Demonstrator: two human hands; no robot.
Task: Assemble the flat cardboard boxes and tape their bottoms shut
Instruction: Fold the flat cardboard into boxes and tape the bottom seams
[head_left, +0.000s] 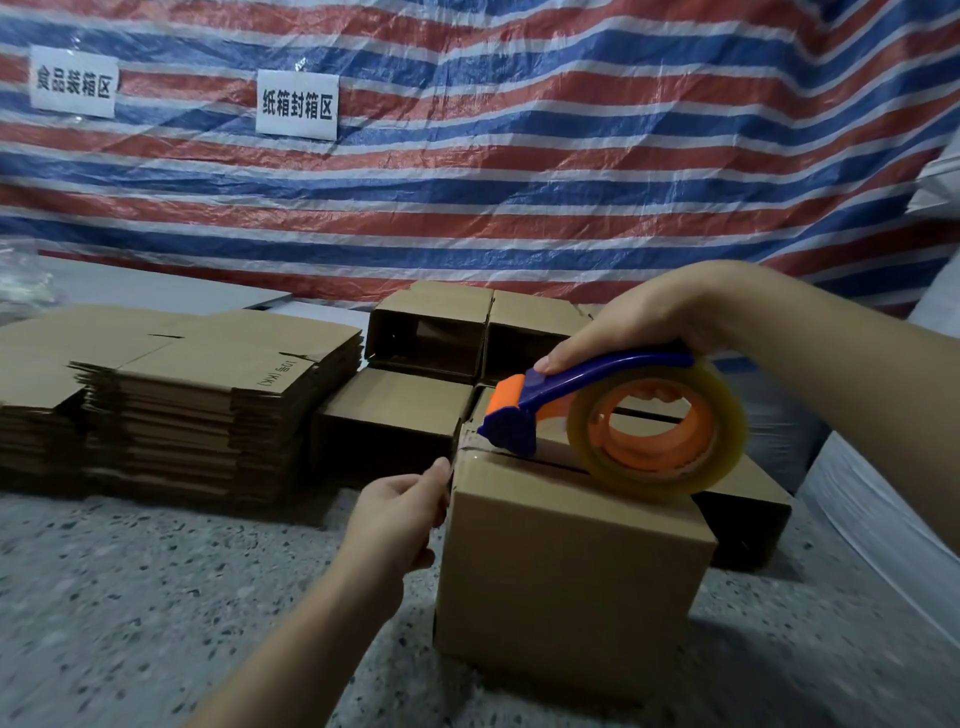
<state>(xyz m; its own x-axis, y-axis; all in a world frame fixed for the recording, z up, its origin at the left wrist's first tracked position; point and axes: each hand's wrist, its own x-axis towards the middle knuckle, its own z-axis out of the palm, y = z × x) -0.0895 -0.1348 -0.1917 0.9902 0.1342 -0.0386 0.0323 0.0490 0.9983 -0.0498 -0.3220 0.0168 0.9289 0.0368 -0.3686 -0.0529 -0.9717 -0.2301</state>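
A cardboard box (566, 571) stands at lower centre of the frame on the speckled floor (130, 597), flaps closed on top; the right hand (649, 317) grips the blue handle of a tape dispenser (613, 415), its clear roll resting on the seam; the left hand (400, 514) pinches the box's upper left edge; assembled boxes (431, 332) lie behind; a stack of flat boxes (208, 395) sits at left; a striped tarp (519, 156) with two paper signs (297, 105) fills the top.
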